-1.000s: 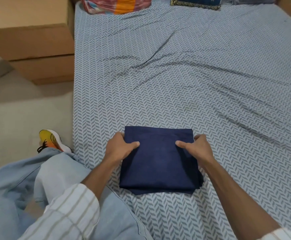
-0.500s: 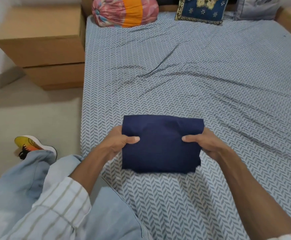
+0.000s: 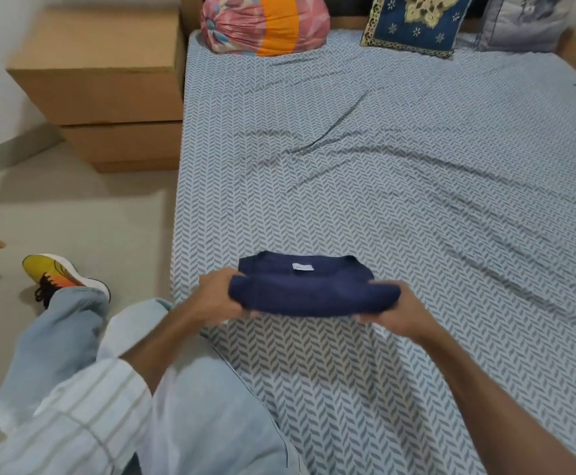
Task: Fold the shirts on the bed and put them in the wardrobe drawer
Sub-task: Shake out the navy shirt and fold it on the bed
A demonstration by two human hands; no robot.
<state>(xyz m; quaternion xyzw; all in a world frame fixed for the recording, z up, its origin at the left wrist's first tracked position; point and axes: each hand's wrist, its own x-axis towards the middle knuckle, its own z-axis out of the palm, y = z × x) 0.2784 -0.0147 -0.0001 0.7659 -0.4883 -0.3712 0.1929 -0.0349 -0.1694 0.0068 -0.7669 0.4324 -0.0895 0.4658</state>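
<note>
Left grip (image 3: pixel 219 298): curled round the left end of the folded navy shirt (image 3: pixel 309 291).
Right grip (image 3: pixel 391 311): grasping the shirt's right end.
Shirt: spans between both grips, lifted above the bed (image 3: pixel 417 166), white label facing up.
Beyond the grips: pillows (image 3: pixel 266 24) at the bed's head.

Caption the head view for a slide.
Both hands, left hand and right hand, grip a folded navy shirt above the bed.

Matt navy cloth shirt (image 3: pixel 310 293)
</note>
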